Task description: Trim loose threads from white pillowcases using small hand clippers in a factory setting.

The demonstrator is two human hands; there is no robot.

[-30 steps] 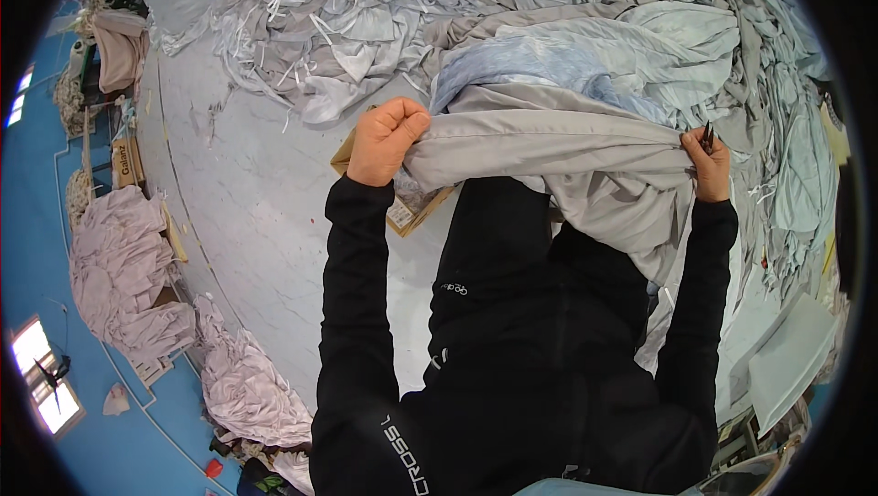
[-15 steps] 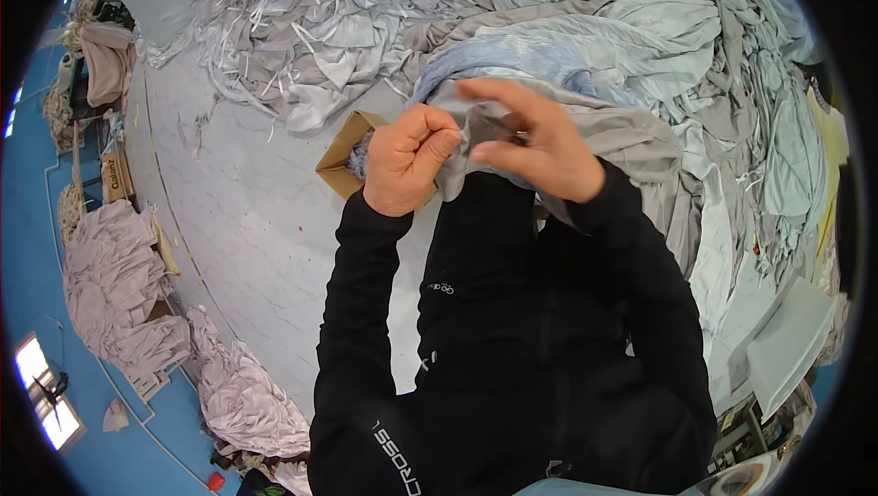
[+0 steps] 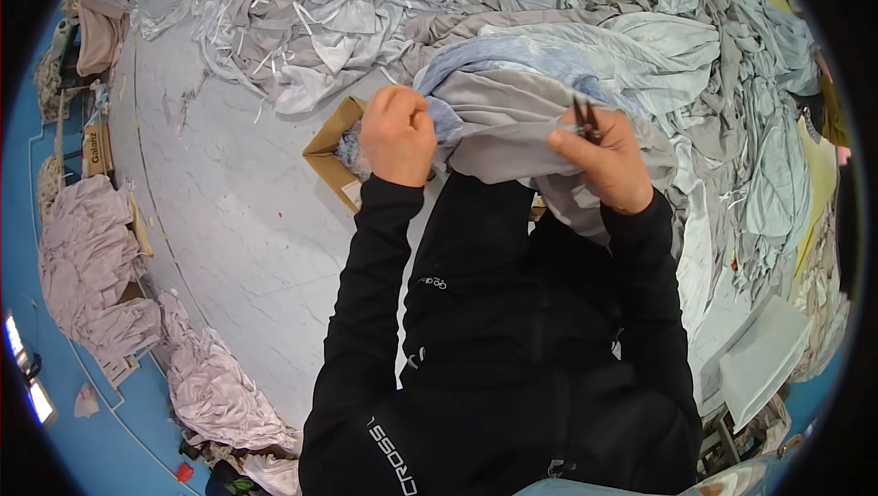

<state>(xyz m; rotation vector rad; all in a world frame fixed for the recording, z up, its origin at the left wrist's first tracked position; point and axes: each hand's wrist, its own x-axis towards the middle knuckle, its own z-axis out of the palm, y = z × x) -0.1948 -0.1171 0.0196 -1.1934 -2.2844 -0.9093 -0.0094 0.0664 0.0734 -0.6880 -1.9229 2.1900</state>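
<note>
My left hand [image 3: 397, 137] is closed in a fist on the edge of a grey and pale-blue piece of fabric [image 3: 512, 150]. The cloth stretches from it to the right across my lap, its far side merging with the bunched blue cloth [image 3: 526, 55]. In my right hand [image 3: 615, 165] are small dark thread snips [image 3: 587, 121], their two points upward and apart. The thumb lies over the grey cloth; whether those fingers also pinch it is hard to see. Just left of my left hand stands an open cardboard box [image 3: 327, 144] with bluish-white scraps inside.
A large heap of grey and pale-green fabric [image 3: 677, 48] with white ties covers the far side and the right. The marbled pale work surface [image 3: 233, 194] extends left. Pinkish cloth piles [image 3: 96, 258] lie beyond its left edge. A white flat panel [image 3: 764, 359] leans at lower right.
My right hand has moved right and down, and the snips now show in it. The fabric is spread wider between the hands. My left hand has moved slightly up and turned.
</note>
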